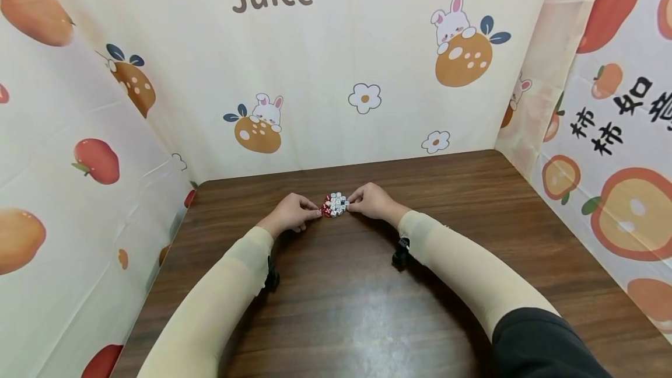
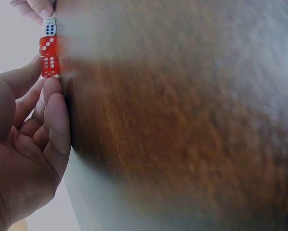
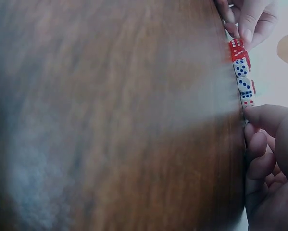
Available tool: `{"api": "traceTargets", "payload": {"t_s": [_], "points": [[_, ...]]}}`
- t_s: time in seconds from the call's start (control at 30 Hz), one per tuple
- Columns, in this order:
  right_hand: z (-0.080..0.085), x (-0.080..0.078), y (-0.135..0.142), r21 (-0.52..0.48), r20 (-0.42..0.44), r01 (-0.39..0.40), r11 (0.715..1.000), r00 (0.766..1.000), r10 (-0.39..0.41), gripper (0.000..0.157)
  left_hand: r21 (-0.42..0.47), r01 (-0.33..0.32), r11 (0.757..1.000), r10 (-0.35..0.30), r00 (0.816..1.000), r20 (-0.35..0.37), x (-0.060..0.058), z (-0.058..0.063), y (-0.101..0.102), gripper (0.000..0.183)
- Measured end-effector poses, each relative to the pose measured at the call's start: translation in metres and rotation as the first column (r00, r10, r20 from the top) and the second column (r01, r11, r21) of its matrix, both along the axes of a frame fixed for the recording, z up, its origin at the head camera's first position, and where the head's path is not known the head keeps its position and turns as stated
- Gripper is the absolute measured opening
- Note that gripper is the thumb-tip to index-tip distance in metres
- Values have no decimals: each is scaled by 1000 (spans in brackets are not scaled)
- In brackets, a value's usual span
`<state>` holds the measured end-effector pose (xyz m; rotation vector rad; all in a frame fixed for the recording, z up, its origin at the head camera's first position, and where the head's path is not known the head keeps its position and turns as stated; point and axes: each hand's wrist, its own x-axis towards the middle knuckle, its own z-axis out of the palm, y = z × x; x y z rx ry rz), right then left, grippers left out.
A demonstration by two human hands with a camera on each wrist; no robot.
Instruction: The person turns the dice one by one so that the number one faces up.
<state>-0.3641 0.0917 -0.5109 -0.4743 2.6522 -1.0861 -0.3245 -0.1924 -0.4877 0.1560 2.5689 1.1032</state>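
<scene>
Past the near tabletop [image 1: 336, 302], our left hand [image 1: 290, 213] narrowly pinches a red die [image 2: 50, 65] at nine o'clock on the dice cluster [image 1: 336, 205], which lies at twelve ahead; our right hand [image 1: 371, 201] narrowly pinches a white die [image 3: 248, 102] at three. We should press gently, evenly.

Red dice [image 2: 49, 56] carried white dots and white dice [image 3: 244, 83] blue ones, while brown grain streaked the table [image 1: 336, 290].

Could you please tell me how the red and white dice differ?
The red dice have white pips; the white dice show mostly blue pips. In the head view, the red dice lie nearer the left hand, the white dice nearer the right hand. Both form one cluster.
</scene>
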Motion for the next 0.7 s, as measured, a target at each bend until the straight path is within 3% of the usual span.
{"api": "traceTargets", "payload": {"t_s": [0.7], "points": [[-2, 1, 3, -39, 17, -4, 999, 1000, 5, 21, 11, 8, 1000, -8, 1000, 7, 4, 4, 2, 22]]}}
